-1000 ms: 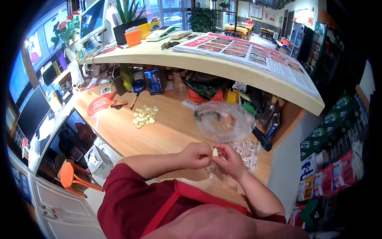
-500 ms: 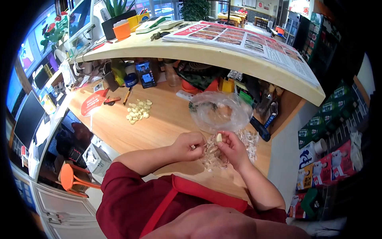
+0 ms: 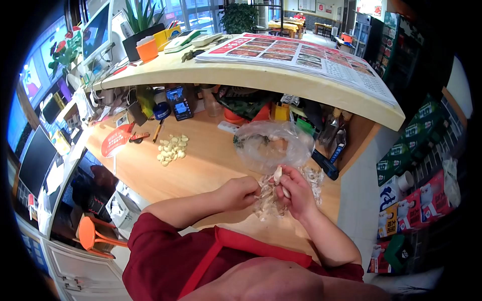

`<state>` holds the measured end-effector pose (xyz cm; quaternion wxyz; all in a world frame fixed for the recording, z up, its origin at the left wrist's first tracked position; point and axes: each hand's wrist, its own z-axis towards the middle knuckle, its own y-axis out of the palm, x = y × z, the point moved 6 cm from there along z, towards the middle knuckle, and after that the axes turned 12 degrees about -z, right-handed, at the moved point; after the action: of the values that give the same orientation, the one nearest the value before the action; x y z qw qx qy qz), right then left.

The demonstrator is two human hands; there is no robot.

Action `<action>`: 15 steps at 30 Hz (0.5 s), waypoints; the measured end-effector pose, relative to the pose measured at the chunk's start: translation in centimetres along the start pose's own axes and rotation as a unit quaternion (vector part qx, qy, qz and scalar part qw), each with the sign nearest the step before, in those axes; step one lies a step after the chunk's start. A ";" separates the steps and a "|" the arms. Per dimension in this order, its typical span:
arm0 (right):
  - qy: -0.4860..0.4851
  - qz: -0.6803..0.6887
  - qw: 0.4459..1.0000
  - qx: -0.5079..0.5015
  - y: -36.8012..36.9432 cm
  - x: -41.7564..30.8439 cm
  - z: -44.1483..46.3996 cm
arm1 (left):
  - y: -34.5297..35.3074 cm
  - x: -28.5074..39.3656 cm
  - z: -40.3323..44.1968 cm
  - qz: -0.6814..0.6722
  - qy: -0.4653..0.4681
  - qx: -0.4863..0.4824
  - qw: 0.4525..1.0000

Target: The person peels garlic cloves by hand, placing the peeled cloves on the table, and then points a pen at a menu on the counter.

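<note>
My right hand is closed on a garlic clove, which pokes up between thumb and fingertips. A second pale piece shows lower down, against the same fingers. Close by on the left, my left hand is curled with its fingertips pinched together; whatever they hold is hidden. Loose garlic skins lie under and around both hands. Just beyond them sits a clear plastic bag with some brownish contents. Farther left on the desk is a pile of peeled garlic cloves.
A raised counter carrying printed menu sheets overhangs the back of the wooden desk. Beneath it a phone leans upright. A red round fan lies left, a dark-blue tool right. An orange stool stands lower left.
The left hand has turned more knuckles-up and stays near the skins. The clove in the right hand now sits at a different angle. The head view has shifted slightly.
</note>
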<state>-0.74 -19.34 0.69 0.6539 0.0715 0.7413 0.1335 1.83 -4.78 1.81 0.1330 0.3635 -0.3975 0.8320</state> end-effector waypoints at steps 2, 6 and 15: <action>0.012 0.026 0.999 -0.014 0.0 0.2 0.0 | 0.2 0.2 0.0 -0.004 0.036 -0.020 0.999; 0.019 0.048 0.998 -0.030 0.2 0.2 -0.2 | 0.6 1.0 0.1 -0.005 0.076 -0.055 0.996; 0.011 0.065 0.995 -0.078 0.5 -0.3 -0.5 | -0.8 1.9 0.5 0.025 0.105 -0.010 0.994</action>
<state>-1.27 -19.00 1.13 0.6390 0.0664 0.7297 0.2342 1.20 -4.77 3.85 0.1562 0.2629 -0.3988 0.8645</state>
